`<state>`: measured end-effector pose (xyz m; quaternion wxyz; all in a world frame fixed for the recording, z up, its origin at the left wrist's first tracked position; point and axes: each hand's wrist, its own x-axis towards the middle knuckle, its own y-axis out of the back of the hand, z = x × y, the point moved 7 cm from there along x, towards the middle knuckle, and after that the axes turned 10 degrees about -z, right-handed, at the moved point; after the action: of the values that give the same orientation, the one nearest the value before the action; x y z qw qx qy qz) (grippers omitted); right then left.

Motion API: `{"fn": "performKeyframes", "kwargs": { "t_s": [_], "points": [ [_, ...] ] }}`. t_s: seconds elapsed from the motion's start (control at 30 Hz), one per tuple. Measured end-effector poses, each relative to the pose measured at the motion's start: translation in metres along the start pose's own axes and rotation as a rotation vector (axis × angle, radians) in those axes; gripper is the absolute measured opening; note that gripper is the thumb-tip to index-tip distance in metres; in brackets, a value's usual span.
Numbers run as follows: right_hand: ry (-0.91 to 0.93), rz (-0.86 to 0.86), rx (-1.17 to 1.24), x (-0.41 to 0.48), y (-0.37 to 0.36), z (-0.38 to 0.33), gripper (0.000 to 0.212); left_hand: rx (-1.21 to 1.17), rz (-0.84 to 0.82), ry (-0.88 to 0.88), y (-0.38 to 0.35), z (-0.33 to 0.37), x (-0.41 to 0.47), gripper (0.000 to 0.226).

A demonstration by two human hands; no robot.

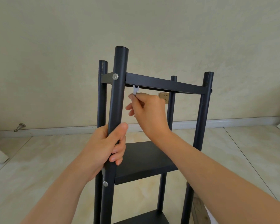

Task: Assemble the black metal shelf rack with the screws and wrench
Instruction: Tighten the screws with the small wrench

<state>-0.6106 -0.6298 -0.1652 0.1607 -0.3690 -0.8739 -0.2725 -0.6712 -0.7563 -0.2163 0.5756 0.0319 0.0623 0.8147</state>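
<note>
As the black rack (204,110) stands upright on the tiled floor (233,159) with its shelves set between the four posts, the work looks to be at the tightening stage, at the near left corner of the top shelf (165,84). The left hand (103,144) wraps round the near left post (118,94), fingers and thumb curled about the tube to steady it. The right hand (150,113) pinches the small pale wrench (135,90) between thumb and fingertips, the other fingers loosely spread. The wrench's open head sits up against the underside of the top shelf, just beside that post.

A silver screw head (115,76) shows on the outer face of the post at shelf height. I judge the wrench is on the nut behind it, though the nut itself is lost in shadow. The next move calls for a short turn and then reseating the wrench, since the post and the shelf rim leave little room to swing. The left hand must keep the post square so the screw does not bind.

A second screw (105,183) sits lower on the same post, by the middle shelf (144,159). A wall socket (164,96) shows behind the rack, and a metal door stop (19,127) stands by the skirting on the left. Whether the far corners are tight I cannot tell.
</note>
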Motion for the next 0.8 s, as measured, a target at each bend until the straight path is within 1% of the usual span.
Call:
{"fn": "performKeyframes", "kwargs": {
  "t_s": [0.13,0.2,0.33,0.4,0.5,0.57,0.63,0.8],
  "points": [
    [-0.065,-0.098,-0.11,-0.005,0.012,0.013,0.03,0.056,-0.003,-0.027,0.002,0.003,0.0,0.05],
    [-0.113,-0.122,-0.206,-0.006,0.022,0.023,0.03,0.094,-0.009,-0.039,0.005,0.005,0.0,0.046],
    [-0.258,-0.174,-0.29,-0.014,0.043,0.048,0.027,0.194,0.008,-0.03,0.012,0.009,-0.004,0.051],
    [-0.362,-0.138,-0.244,-0.017,0.058,0.062,0.025,0.239,0.061,-0.048,0.015,0.013,-0.007,0.045],
    [-0.53,-0.024,-0.087,-0.019,0.083,0.082,0.018,0.302,0.174,-0.084,0.023,0.014,-0.009,0.04],
    [-0.568,0.038,-0.079,-0.021,0.098,0.088,0.016,0.331,0.214,-0.096,0.027,0.014,-0.009,0.036],
    [-0.579,0.06,-0.143,-0.023,0.11,0.09,0.015,0.32,0.224,-0.095,0.03,0.013,-0.009,0.033],
    [-0.649,0.035,-0.17,-0.027,0.118,0.105,0.015,0.324,0.203,-0.08,0.034,0.013,-0.009,0.032]
  ]
}}
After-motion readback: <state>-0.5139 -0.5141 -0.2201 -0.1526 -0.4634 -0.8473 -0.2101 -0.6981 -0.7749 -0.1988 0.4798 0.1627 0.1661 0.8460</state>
